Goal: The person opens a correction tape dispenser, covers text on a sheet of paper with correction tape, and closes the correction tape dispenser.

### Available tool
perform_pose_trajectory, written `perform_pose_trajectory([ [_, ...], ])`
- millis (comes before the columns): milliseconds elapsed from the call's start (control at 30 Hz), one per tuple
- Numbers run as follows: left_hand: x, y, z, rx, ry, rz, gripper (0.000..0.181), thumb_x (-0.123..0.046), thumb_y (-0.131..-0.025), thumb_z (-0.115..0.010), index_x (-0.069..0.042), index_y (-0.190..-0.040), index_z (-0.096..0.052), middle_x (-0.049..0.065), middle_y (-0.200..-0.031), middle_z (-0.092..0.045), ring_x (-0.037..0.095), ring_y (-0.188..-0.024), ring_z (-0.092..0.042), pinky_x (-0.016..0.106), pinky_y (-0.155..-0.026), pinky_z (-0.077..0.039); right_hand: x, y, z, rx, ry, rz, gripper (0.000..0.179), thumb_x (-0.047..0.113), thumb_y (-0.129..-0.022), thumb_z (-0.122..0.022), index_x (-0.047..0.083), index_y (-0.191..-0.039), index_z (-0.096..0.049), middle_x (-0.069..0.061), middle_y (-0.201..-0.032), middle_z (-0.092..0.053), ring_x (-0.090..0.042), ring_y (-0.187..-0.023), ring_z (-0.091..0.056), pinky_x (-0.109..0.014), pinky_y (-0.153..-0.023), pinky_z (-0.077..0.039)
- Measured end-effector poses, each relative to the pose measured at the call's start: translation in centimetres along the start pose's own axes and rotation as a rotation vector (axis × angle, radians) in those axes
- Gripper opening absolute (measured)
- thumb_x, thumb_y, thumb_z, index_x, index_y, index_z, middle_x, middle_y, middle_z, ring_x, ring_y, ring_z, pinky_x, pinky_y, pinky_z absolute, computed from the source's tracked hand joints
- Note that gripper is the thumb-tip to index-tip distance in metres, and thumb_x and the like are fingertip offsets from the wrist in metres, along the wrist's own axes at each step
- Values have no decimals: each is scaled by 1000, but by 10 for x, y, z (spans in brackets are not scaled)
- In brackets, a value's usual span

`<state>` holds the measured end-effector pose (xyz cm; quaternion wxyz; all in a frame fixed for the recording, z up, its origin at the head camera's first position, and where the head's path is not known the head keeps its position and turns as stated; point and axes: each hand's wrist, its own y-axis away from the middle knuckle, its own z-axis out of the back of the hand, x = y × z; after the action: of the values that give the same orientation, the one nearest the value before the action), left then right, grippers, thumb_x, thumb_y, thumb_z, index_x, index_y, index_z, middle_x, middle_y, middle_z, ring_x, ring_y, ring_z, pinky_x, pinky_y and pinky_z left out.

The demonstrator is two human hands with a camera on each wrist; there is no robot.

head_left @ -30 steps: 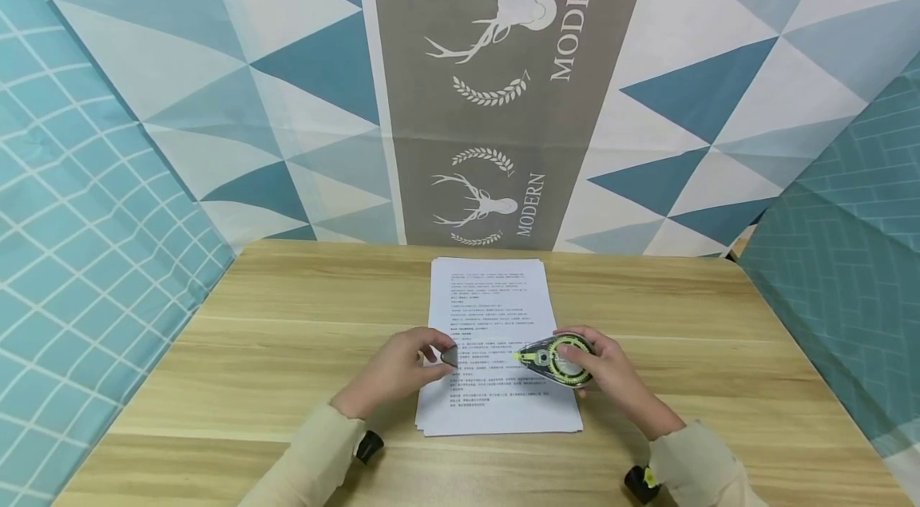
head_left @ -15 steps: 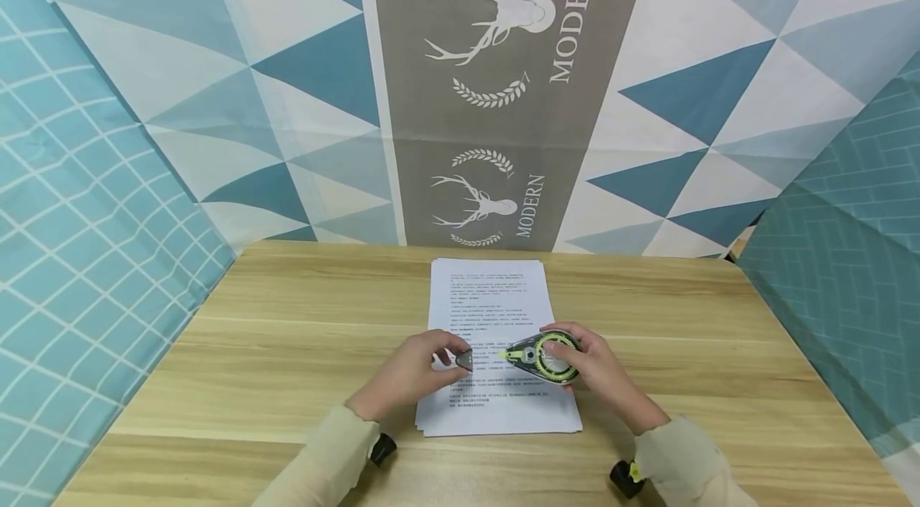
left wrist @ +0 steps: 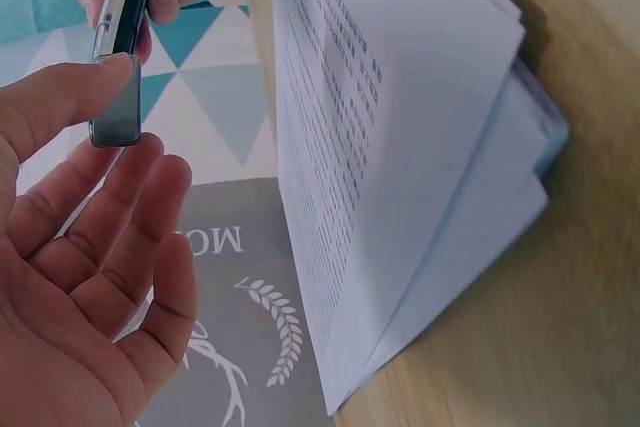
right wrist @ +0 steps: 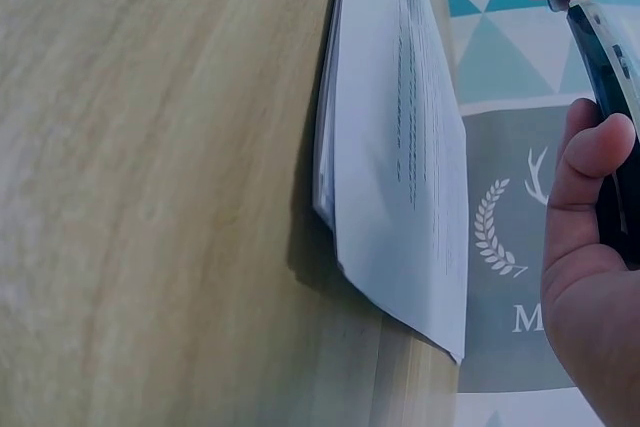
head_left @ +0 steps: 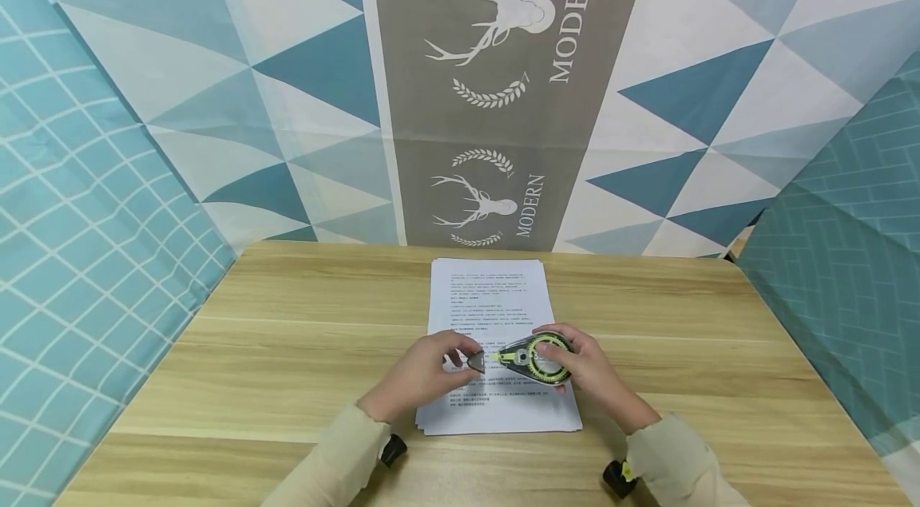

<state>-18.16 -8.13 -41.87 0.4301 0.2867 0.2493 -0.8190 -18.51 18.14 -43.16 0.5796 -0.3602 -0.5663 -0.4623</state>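
My left hand (head_left: 420, 375) pinches a small grey cap (head_left: 476, 362) between thumb and fingers. In the left wrist view the cap (left wrist: 120, 112) looks smooth and translucent. My right hand (head_left: 596, 375) grips a black-and-lime correction tape (head_left: 521, 357), its thumb on the round body and its narrow tip pointing left. Cap and tip face each other above a stack of printed paper (head_left: 496, 419). A small gap seems to separate them in the head view; the left wrist view overlaps them, so contact there cannot be judged.
The paper stack lies on a wooden table (head_left: 302, 339), its sheets slightly uneven at the edges. A patterned cloth backdrop (head_left: 481, 124) rises behind the table. Blue tiled-pattern cloth (head_left: 93, 196) hangs at the left, and green cloth (head_left: 848, 243) at the right.
My left hand has moved right with the cap, and my right hand has moved left with the correction tape. Cap and tip are much closer together. The paper has stayed in place.
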Motion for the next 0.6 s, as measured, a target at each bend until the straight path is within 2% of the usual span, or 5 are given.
perform_pose_trajectory([
  [267, -5, -1, -3, -6, 3, -34, 25, -22, -82, -72, -13, -104, -67, -4, -99, -67, 8, -80, -59, 24, -76, -51, 2, -1, -3, 1, 14, 3, 46, 22, -93, -58, -6, -127, -47, -5, -91, -62, -11, -60, -57, -23, -42, -46],
  [600, -7, -3, -5, -7, 12, -26, 24, -22, -83, -71, -15, -105, -66, -6, -98, -66, 7, -80, -58, 25, -75, -52, -1, -3, -3, 0, 10, 2, 46, 22, -93, -58, -7, -127, -46, -3, -91, -62, -10, -61, -57, -22, -43, -46],
])
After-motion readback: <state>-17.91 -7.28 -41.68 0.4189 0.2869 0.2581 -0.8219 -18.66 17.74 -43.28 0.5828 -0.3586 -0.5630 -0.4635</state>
